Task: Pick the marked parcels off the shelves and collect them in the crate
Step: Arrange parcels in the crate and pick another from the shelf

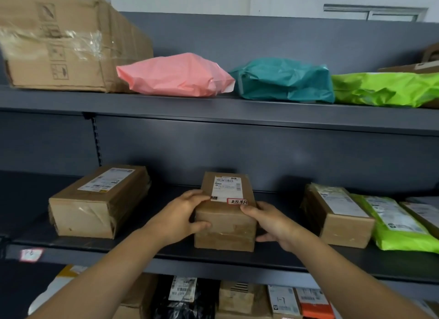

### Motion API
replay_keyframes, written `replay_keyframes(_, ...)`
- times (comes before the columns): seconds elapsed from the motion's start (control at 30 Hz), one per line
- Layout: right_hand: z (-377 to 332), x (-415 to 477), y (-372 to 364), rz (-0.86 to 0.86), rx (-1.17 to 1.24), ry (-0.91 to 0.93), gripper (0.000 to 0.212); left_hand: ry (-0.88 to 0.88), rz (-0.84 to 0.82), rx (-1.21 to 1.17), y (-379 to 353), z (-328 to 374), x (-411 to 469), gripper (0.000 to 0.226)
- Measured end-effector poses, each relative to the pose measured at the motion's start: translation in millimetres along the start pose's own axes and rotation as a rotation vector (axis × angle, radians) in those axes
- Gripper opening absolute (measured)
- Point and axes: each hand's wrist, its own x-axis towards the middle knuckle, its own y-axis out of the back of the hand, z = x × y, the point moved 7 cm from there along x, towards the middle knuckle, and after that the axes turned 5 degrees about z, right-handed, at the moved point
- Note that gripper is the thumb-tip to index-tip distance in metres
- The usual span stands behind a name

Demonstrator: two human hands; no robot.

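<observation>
The small brown cardboard box point(225, 214) stands near the front edge of the grey metal middle shelf point(237, 262), with one short end facing the person. It has a white paper label point(227, 184) on top. Just in front of that is a little red-edged sticker point(237, 201) with words written by hand. That sticker looks like the mark, so I think this is a parcel to take. Clear tape runs round the box and its corners look a bit worn.

The left hand point(183, 216) holds the box's left side, and the right hand point(270, 221) holds its right side. The fingers point(197, 196) of both hands curl round the box and grip it. Two hands, one on each side, keep it steady so it can slide out and be lifted. The box's bottom seems to sit on the shelf, not yet lifted.

A wider brown cardboard box point(99, 202) lies well apart towards the left end of the shelf. Another brown cardboard box point(337, 216) lies towards the right end, touching a bright green plastic bag point(399, 226).

On the top shelf point(213, 109) sit a big taped cardboard box point(59, 45), a pink plastic bag point(175, 75), a teal plastic bag point(285, 81) and another bright green bag point(384, 89). More parcels fill the shelf below. The crate cannot be seen here.
</observation>
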Motion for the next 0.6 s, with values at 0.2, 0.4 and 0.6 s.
replay_keyframes(0.2,1.2,-0.5,0.4,-0.021,-0.002,0.035,0.041,0.171,-0.141,-0.069,-18.6,-4.6,0.2,0.104)
replay_keyframes(0.4,-2.4,-3.7,6.8,-0.011,0.010,0.158,0.029,0.128,-0.059,-0.009,-16.6,-3.5,1.6,0.107)
replay_keyframes(0.6,6.0,-9.0,22.9,0.089,0.092,0.255,0.052,-0.015,0.138,-0.055,-14.6,15.9,6.2,0.098)
